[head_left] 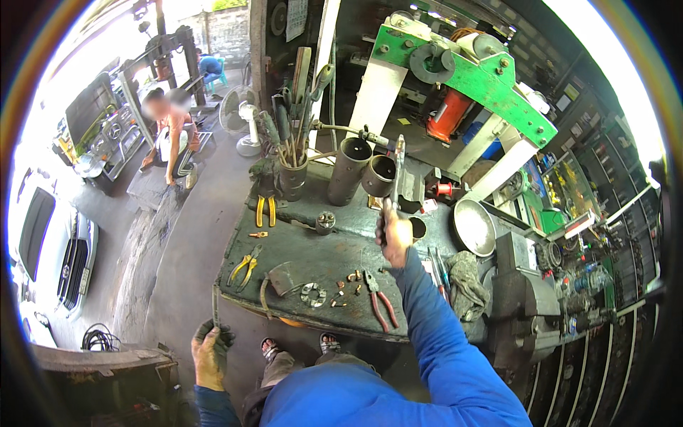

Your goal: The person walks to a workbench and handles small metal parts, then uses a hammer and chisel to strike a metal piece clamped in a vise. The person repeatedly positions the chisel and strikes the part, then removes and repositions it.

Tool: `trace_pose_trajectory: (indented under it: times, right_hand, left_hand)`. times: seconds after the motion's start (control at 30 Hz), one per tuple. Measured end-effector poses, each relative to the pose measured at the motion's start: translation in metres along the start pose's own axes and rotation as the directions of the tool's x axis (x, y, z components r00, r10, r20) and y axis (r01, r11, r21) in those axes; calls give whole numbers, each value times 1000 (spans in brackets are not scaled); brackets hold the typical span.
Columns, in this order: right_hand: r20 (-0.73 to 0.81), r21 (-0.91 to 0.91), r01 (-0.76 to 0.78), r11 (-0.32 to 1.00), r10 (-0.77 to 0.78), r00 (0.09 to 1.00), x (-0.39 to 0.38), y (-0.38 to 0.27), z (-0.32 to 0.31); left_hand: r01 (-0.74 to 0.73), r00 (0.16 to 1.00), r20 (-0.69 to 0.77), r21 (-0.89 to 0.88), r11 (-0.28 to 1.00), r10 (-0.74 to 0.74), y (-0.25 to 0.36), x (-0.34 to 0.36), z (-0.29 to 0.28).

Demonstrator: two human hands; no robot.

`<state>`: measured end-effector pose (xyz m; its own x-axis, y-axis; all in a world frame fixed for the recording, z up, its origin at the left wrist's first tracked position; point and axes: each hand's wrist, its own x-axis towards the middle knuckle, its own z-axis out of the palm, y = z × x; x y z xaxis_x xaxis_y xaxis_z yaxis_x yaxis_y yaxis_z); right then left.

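My right hand (395, 238) is closed around a long shiny metal tool (399, 167), which stands upright above the far side of the dark workbench (299, 245). Low at the left, off the bench's edge, my left hand (211, 352) grips a narrow metal strip (216, 306) that points up. Nearest my right arm lie red-handled pliers (379, 299) and several small copper-coloured pieces (340, 293). A slotted metal ring (313, 294) and a curved metal piece (284, 279) rest by the front edge. Yellow-handled pliers (245, 267) lie at the bench's left.
Tall metal tubes (349, 171) and a can of tools (292, 178) stand at the back. A grey rag (469, 285) and a round metal bowl (474, 228) are on the right. Beyond rises a green press frame (462, 78). A person (171, 132) crouches far left.
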<state>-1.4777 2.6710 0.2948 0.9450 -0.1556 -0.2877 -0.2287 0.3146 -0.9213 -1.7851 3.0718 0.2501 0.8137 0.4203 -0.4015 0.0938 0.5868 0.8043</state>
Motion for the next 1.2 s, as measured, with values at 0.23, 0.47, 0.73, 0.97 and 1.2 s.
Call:
trace_pose_trajectory:
  times: [0.23,0.47,0.73,0.97,1.2]
  right_hand:
    - [116,-332,185,925,-155,981,-41,40,-106]
    - [328,-471,97,877,72,942,-110,37,-154]
    - [408,-903,395,168,47,912,-189,11,-122]
    - [595,-793,578,-191,-39,803,-204,19,-49]
    - [662,-687,621,-379,26,749,-200,19,-13]
  left_hand:
    - [86,992,-96,14,996,-84,-58,-48,55]
    - [-94,994,102,710,698,30,-82,-29,42]
    - [47,998,3,721,692,-70,-96,-15,38]
    - [29,995,53,630,776,-80,-124,18,44]
    - [-146,987,152,743,653,47,-154,40,33]
